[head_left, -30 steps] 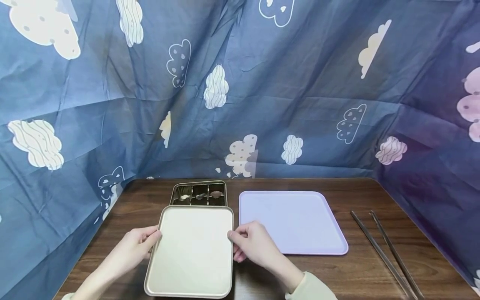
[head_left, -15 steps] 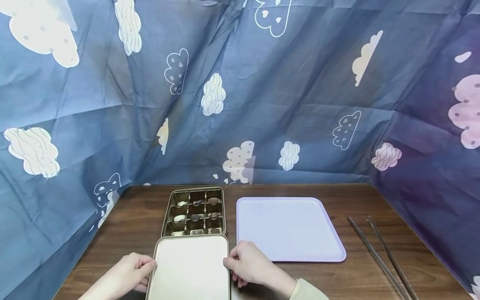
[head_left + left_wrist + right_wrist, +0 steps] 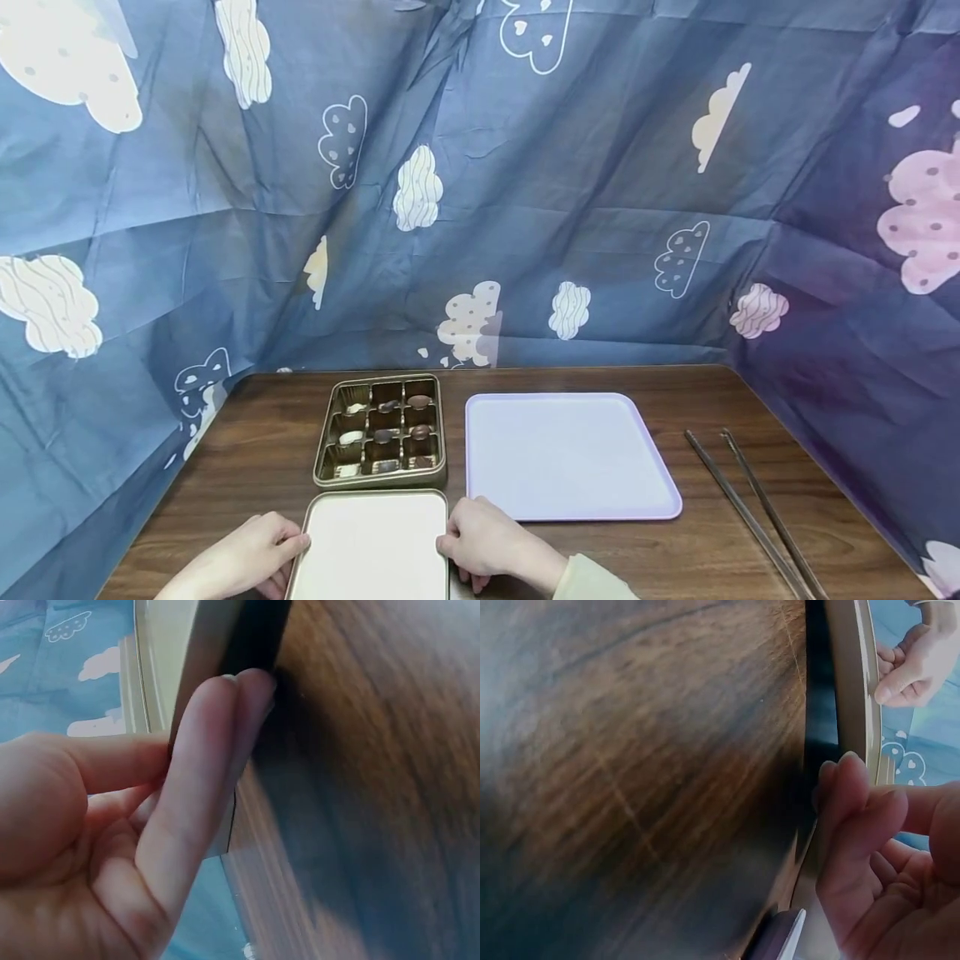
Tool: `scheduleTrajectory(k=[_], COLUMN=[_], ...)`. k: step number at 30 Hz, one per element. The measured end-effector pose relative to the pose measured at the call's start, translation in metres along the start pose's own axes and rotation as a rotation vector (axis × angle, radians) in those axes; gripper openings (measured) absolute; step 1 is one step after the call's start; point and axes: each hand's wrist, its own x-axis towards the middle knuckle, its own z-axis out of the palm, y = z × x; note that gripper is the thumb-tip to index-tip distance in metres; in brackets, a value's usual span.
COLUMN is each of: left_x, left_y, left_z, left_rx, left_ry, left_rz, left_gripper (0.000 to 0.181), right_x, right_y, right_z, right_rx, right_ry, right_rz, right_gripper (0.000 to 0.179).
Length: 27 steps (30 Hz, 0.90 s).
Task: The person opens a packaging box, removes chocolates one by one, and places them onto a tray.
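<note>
Both hands hold a shallow gold-rimmed tin lid (image 3: 375,546) with a pale flat face, at the front of the table. My left hand (image 3: 243,554) pinches its left edge, thumb on top and fingers beneath. On the right edge, my right hand (image 3: 491,542) grips in the same way. In the left wrist view, the lid's side (image 3: 199,667) sits between thumb and fingers, close over the wood. Just behind the lid stands a gold tin box (image 3: 442,433), its compartments holding small whitish, dark and brown rounded pieces.
A lilac tray (image 3: 570,458) lies right of the tin box, near my right hand. Long metal tweezers (image 3: 742,508) rest at the table's right side, their joined end running out of view. A blue cloud-print cloth (image 3: 600,208) hangs behind and along the sides of the wooden table.
Both hands have brought the lid down and toward the front edge of the table. The tin box's compartments, partly covered before, now show fully. The view has tilted and shifted slightly.
</note>
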Motion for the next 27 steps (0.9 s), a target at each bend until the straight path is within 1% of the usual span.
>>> scheduleTrajectory(k=[4, 8, 12, 14, 17, 19, 21, 23, 25, 27], left_x=[0.003, 0.002, 0.003, 0.003, 0.003, 0.003, 0.003, 0.002, 0.001, 0.001], left_y=[-0.002, -0.003, -0.004, -0.005, -0.005, -0.005, -0.004, -0.002, 0.002, 0.006], left_z=[-0.002, -0.001, 0.003, 0.004, 0.004, 0.004, 0.002, -0.001, -0.004, -0.008], left_rx=[0.075, 0.144, 0.208, 0.224, 0.212, 0.196, 0.179, 0.172, 0.183, 0.207], left_ry=[-0.008, -0.017, 0.005, 0.011, 0.017, 0.02, 0.026, 0.045, 0.084, 0.137], left_rz=[0.021, 0.038, 0.049, 0.05, 0.057, 0.042, 0.013, -0.026, -0.069, -0.086], left_gripper=[0.027, 0.028, 0.031, 0.031, 0.03, 0.03, 0.03, 0.031, 0.033, 0.035], right_x=[0.002, 0.004, 0.005, 0.006, 0.005, 0.004, 0.003, 0.001, -0.001, -0.004], right_y=[0.002, 0.005, 0.007, 0.007, 0.006, 0.004, 0.002, 0.001, 0.0, -0.001], right_z=[0.003, 0.005, 0.007, 0.008, 0.008, 0.006, 0.003, -0.001, -0.006, -0.012], right_rx=[-0.037, -0.057, -0.083, -0.094, -0.112, -0.122, -0.151, -0.189, -0.248, -0.317], right_ry=[0.005, 0.003, 0.039, 0.059, 0.077, 0.092, 0.122, 0.158, 0.204, 0.253], right_rz=[0.016, 0.02, 0.01, 0.002, -0.005, -0.017, -0.041, -0.07, -0.096, -0.109], right_gripper=[0.037, 0.038, 0.039, 0.04, 0.04, 0.04, 0.04, 0.04, 0.039, 0.035])
